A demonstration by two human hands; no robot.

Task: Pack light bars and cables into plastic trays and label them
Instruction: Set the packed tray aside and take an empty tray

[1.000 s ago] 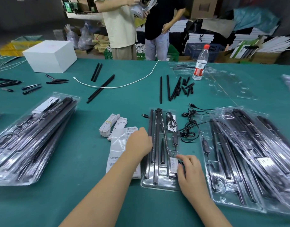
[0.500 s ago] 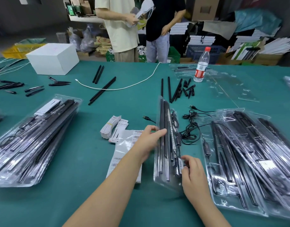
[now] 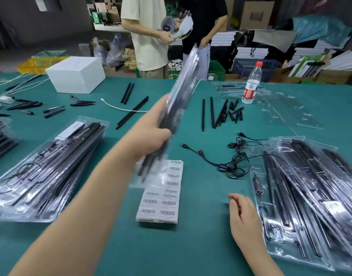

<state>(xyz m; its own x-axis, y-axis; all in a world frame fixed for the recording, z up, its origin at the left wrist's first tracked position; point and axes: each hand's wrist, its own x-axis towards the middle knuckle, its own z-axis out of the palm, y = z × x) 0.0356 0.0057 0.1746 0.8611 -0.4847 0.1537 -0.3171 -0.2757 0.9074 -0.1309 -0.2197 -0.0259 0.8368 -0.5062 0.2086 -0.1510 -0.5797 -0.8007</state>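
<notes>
Gripped packed tray (image 3: 178, 108) in left hand (image 3: 151, 136), likely bound for finished pile (image 3: 45, 168); right hand (image 3: 242, 212) relaxed, empty.

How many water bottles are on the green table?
1. The water bottle, clear with a red cap and red label, stands upright at the far right side of the table, next to empty clear trays. None seem hidden.

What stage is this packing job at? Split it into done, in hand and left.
Done: a stack of packed trays lies at the left. In hand: the left hand grips a filled tray lifted off the table; the right hand is open. Left: loose light bars, cables, empty trays and the barcode label sheet remain.
</notes>
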